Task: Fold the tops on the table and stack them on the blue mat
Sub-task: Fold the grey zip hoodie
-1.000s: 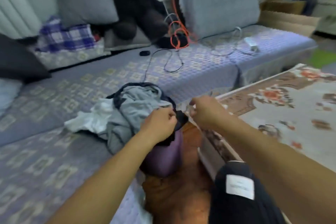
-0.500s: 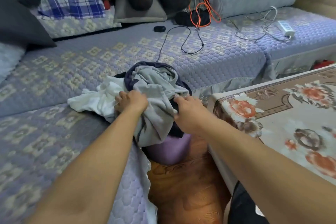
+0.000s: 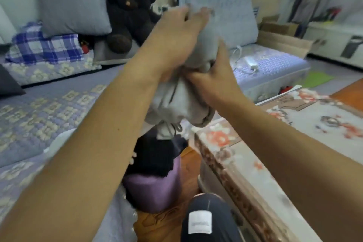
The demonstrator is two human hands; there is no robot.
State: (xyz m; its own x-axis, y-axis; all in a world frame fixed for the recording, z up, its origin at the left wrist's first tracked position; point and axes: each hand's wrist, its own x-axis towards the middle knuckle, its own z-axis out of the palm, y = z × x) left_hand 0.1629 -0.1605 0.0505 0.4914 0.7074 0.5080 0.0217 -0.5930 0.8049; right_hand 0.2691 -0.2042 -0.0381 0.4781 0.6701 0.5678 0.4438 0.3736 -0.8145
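Both hands up in front of you | your left hand (image 3: 176, 39) grips the grey top (image 3: 176, 102) high, fingers curled into the cloth | your right hand (image 3: 214, 80) clutches its bunched middle | grey top hangs in the air above the dark clothes (image 3: 155, 155) on the purple stool (image 3: 153, 192), beside the floral-covered table (image 3: 235, 155).

A dark teddy bear (image 3: 127, 6) sits beside a grey cushion (image 3: 72, 6) on the far sofa, a plaid blanket (image 3: 45, 48) (blue and white) at left.
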